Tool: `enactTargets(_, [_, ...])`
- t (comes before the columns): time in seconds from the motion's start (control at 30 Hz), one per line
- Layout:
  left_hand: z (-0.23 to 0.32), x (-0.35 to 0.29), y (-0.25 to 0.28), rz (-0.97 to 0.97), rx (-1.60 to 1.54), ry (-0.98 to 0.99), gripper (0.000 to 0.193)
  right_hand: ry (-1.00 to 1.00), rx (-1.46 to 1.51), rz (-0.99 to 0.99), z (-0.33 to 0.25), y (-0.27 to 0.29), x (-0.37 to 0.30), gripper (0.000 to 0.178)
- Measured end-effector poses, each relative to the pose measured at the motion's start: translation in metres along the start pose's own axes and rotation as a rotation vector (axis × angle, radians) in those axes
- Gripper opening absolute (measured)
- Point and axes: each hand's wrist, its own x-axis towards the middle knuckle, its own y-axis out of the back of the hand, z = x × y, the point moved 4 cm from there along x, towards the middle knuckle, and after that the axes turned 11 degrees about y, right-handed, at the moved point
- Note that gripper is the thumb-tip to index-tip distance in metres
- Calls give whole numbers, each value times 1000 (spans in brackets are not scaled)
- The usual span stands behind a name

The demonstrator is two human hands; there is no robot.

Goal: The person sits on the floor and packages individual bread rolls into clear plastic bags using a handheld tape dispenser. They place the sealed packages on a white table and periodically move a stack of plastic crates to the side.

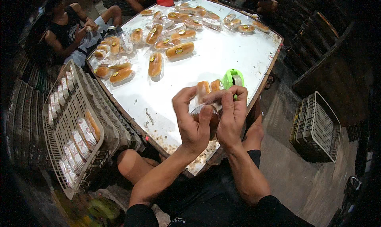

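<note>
My left hand (193, 120) and my right hand (233, 115) together hold a clear plastic bag (203, 106) with two golden bread rolls (209, 86) sticking out of its far end. Both hands pinch the near, open end of the bag above the white table (222, 56). A green tape dispenser (233, 78) stands on the table just behind my right hand.
Several wrapped rolls with round stickers (179, 50) lie across the far half of the table. A white plastic crate (71, 124) with packed rolls stands at my left. Another crate (317, 127) lies on the floor at right. A seated person (67, 32) works at the far left.
</note>
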Motion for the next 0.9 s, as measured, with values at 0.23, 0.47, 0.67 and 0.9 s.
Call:
enactTargets(0.23, [-23, 11, 24, -43, -136, 416, 37, -16, -76, -67, 5, -8, 3, 12])
enactTargets(0.47, [-6, 26, 60, 200, 168, 21, 34, 102, -193, -64, 13, -25, 3, 16])
enactTargets(0.67, [-33, 42, 60, 11, -135, 600, 33, 34, -36, -115, 28, -51, 9, 17])
enactTargets(0.9, [-9, 35, 42, 89, -29, -18, 28, 65, 27, -79, 36, -55, 20, 18])
